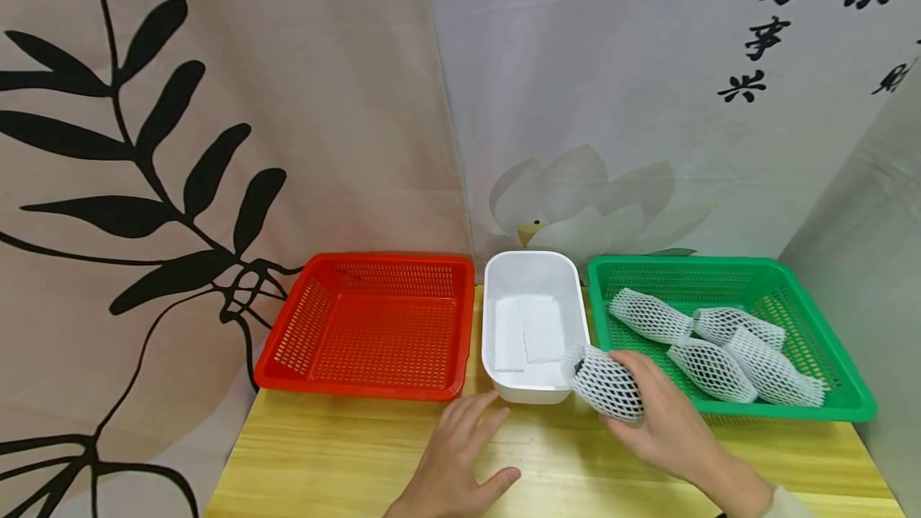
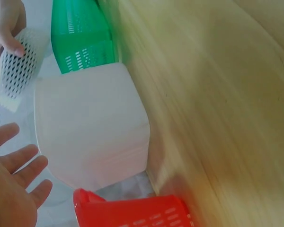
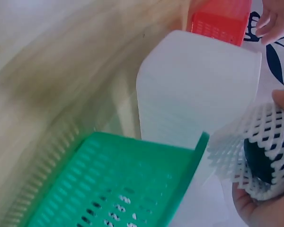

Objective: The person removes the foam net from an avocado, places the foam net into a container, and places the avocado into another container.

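Note:
My right hand [image 1: 665, 430] grips a white foam net sleeve [image 1: 608, 386] with a dark, rounded item inside, over the front right corner of the white bin [image 1: 532, 396]. Through the sleeve's open end in the right wrist view, the dark item [image 3: 259, 161] shows dark green to black; its kind cannot be told. Flat white foam nets [image 1: 541, 330] lie on the bin's floor. My left hand [image 1: 455, 458], empty with fingers spread, hovers before the bin and the red basket. In the left wrist view, its fingers [image 2: 26, 168] extend beside the bin's wall.
On the right stands a green basket [image 1: 799, 410] with several net-wrapped items [image 1: 712, 370] in it. The red basket [image 1: 388, 326] at the left has a bare perforated floor. All three containers stand along the back of the wooden table [image 1: 316, 454], against a printed cloth [image 1: 360, 102].

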A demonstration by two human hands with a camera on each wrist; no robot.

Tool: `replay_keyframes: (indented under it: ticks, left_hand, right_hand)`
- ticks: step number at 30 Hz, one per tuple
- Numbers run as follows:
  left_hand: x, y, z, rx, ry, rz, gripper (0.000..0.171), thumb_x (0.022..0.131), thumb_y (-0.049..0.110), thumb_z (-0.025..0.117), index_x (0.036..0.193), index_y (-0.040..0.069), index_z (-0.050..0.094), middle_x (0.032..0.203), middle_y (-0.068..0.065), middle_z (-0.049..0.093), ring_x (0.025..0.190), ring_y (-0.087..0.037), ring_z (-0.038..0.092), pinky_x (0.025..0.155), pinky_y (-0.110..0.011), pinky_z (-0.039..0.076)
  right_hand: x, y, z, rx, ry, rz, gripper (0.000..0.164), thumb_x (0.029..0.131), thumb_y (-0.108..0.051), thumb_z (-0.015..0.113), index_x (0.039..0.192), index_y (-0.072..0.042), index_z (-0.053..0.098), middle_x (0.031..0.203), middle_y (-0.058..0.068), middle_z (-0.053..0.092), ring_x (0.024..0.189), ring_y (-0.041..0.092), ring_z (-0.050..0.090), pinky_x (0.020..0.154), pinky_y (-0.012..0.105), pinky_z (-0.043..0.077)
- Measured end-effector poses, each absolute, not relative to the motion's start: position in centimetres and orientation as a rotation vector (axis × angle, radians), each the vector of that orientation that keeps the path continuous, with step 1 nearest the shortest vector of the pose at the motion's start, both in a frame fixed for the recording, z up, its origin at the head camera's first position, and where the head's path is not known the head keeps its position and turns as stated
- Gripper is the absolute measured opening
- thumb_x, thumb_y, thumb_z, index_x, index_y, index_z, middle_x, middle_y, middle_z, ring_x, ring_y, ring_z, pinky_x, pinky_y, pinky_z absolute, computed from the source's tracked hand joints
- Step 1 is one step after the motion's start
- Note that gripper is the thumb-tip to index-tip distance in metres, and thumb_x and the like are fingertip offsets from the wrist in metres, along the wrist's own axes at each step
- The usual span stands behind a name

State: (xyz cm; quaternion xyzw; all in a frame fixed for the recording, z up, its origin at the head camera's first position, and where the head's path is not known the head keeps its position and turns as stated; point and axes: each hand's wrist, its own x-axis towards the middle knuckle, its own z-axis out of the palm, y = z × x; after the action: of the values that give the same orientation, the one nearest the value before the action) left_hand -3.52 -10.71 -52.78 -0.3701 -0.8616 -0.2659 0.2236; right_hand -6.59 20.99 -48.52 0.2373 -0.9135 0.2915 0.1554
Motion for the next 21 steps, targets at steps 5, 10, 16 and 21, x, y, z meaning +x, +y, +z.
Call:
replay_keyframes:
  ticks: [5, 10, 16, 21]
  left_hand:
    - [-3.2, -10.5, -53.1, -1.028, -2.408, -0.737, 0.064, 0.086, 0.053, 0.056, 0.136, 0.014, 0.047, 0.144, -0.006, 0.038, 0.125, -0.028, 0.043, 0.099, -0.050, 0.035]
    - [-3.0, -10.3, -53.3, -1.031, -2.424, -0.753, 0.063, 0.086, 0.052, 0.058, 0.136, 0.015, 0.047, 0.144, -0.005, 0.038, 0.125, -0.026, 0.042, 0.098, -0.050, 0.036]
    - [-2.9, -10.1, -53.6, -1.048, -2.428, -0.742, 0.062, 0.086, 0.052, 0.057, 0.135, 0.015, 0.048, 0.143, -0.006, 0.039, 0.124, -0.026, 0.043, 0.098, -0.051, 0.037]
    - [-2.8, -10.0, -54.1, -1.054, -2.450, -0.737, 0.060, 0.086, 0.053, 0.058, 0.132, 0.014, 0.052, 0.143, -0.004, 0.039, 0.125, -0.025, 0.043, 0.101, -0.047, 0.035]
  right_hand:
    - [-6.0, 20.4, -49.0, 0.743, -2.615, 0.843, 0.088, 0.056, -0.020, 0.083, 0.134, -0.006, 0.045, 0.127, 0.005, 0.051, 0.111, 0.019, 0.050, 0.099, 0.015, 0.028]
    - [-5.6, 20.1, -49.7, 0.827, -2.580, 0.858, 0.087, 0.057, -0.021, 0.081, 0.134, -0.005, 0.046, 0.128, 0.005, 0.051, 0.114, 0.022, 0.049, 0.104, 0.015, 0.022]
    - [-5.0, 19.6, -50.3, 0.942, -2.480, 0.843, 0.087, 0.055, -0.022, 0.080, 0.133, -0.003, 0.047, 0.129, 0.004, 0.052, 0.114, 0.021, 0.049, 0.107, 0.017, 0.020]
    - [-4.4, 19.1, -51.1, 0.978, -2.498, 0.839, 0.090, 0.052, -0.021, 0.081, 0.135, -0.006, 0.047, 0.131, 0.002, 0.051, 0.115, 0.017, 0.049, 0.105, 0.016, 0.020]
